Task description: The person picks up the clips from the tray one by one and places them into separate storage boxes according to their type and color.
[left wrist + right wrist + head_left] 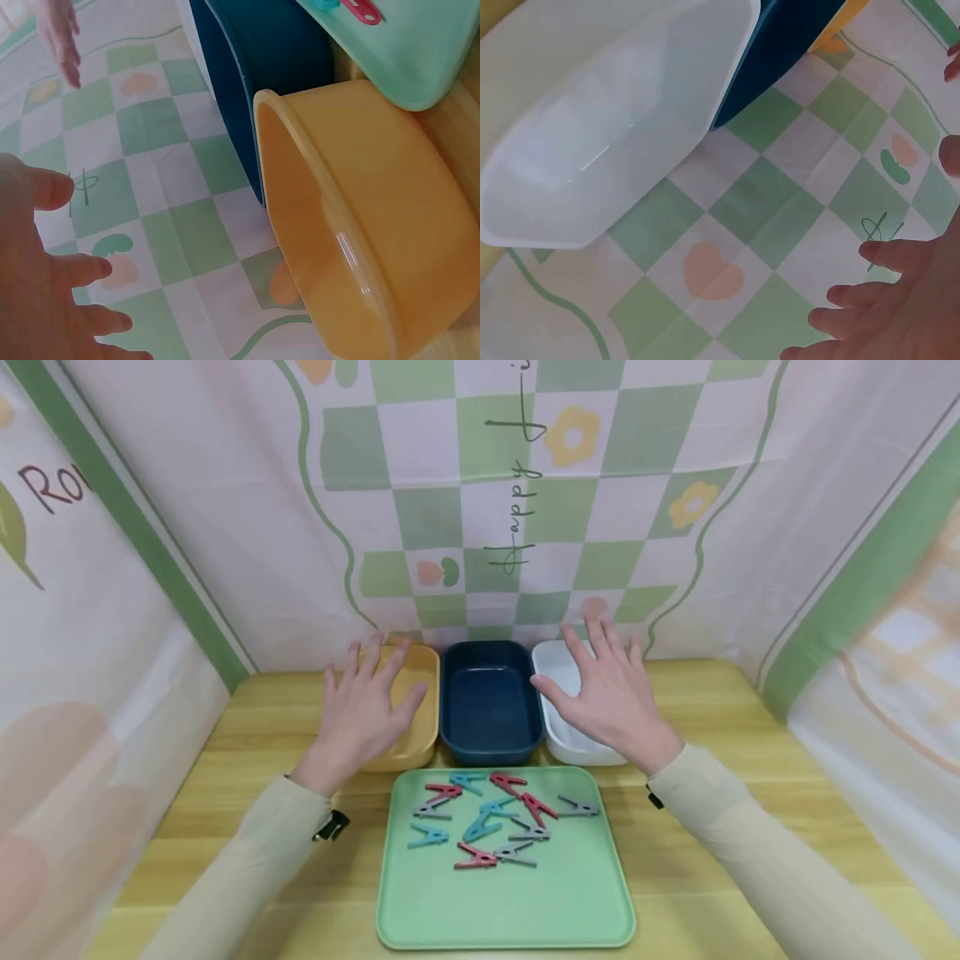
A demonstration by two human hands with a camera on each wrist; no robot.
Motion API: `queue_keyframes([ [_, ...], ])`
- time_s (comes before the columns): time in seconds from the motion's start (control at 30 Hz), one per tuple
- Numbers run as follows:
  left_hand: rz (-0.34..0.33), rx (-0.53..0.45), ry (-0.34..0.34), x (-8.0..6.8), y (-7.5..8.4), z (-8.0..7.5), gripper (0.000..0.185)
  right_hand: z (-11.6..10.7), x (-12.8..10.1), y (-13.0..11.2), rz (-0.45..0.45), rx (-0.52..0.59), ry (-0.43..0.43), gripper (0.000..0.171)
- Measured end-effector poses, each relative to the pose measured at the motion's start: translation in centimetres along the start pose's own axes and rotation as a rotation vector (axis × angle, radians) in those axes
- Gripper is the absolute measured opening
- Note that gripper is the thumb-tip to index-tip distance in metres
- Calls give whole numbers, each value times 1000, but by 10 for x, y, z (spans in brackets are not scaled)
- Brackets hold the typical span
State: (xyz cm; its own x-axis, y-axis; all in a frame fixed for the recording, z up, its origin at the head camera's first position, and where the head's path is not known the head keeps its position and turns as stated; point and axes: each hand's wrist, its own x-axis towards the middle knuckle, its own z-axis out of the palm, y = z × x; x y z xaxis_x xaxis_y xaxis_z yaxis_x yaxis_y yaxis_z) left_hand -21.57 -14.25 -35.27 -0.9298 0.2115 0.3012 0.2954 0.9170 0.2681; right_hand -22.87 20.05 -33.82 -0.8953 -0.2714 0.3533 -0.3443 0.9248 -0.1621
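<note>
My left hand hovers over the yellow bin, fingers spread and holding nothing. Over the white bin my right hand is likewise spread, with nothing in it. Both wrist views show the hands apart from the bins. Between those two bins stands a dark blue bin. In front of them lies a light green tray bearing several clothespins: red ones such as a red clothespin, blue ones such as a blue clothespin, and grey ones such as a grey clothespin.
A wooden table carries the tray and bins. Behind the bins hangs a checked cloth, and more printed cloth encloses the left and right sides. The three bins stand side by side along the table's back edge.
</note>
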Motion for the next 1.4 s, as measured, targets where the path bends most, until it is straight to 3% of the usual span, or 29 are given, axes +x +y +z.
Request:
queue_keyframes([
  [0.33, 24, -6, 0, -14, -4, -1, 76, 5, -13, -1, -78, 68, 137, 79],
  [0.8, 7, -44, -12, -31, -12, 4, 70, 16, -31, -5, -170, 121, 226, 68],
  [1.07, -2, -86, 19, -38, -20, 7, 63, 23, -41, -4, -189, 145, 281, 61],
  [1.2, -1, -94, 52, -41, -25, 7, 62, 26, -47, -4, -170, 176, 280, 57],
  [1.4, 17, -140, 79, -41, -31, 8, 60, 26, -61, -9, -62, 279, 211, 51],
])
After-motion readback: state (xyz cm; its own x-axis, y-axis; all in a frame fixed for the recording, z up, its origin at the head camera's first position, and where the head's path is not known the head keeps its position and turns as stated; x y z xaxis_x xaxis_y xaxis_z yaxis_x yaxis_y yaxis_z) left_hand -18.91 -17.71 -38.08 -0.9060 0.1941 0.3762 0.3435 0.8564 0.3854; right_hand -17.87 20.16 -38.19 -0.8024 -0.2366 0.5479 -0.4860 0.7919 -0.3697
